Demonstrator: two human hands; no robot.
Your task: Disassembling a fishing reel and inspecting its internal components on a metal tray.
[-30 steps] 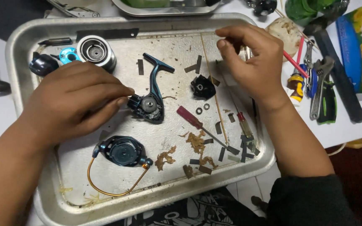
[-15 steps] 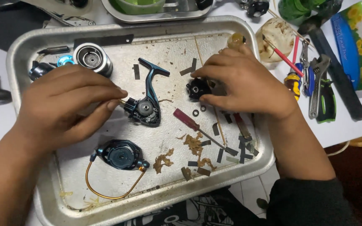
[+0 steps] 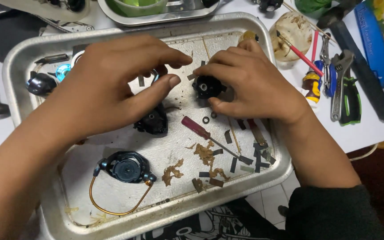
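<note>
A small black round reel part (image 3: pixel 206 86) is pinched by the right hand (image 3: pixel 254 86) between thumb and fingertips, low over the upper middle of the metal tray (image 3: pixel 16 66); whether the part rests on the tray floor cannot be told. The left hand (image 3: pixel 107 86) is held just beside it, thumb and forefinger spread in a narrow gap with nothing gripped, the fingertips near the part but apart from it. Under the left palm, the black reel body (image 3: pixel 153 122) lies on the tray, partly hidden.

Below the part, 2 small dark washers (image 3: pixel 206 120) are seen on the tray floor, and a screwdriver with a dark red handle (image 3: pixel 195 127) lies slanted just beneath them. Toward the near left of the tray, a black rotor with a copper-coloured bail wire (image 3: pixel 125 168) is laid. Brown flakes of debris (image 3: pixel 205 154) and short dark strips (image 3: pixel 233 164) are scattered at the near right. A black knob (image 3: pixel 41 83) sits at the far left of the tray.

To the right of the tray, on the white table (image 3: pixel 370 129), an adjustable wrench (image 3: pixel 339 84) and a small screwdriver with a yellow and black handle (image 3: pixel 312 82) are laid side by side
</note>
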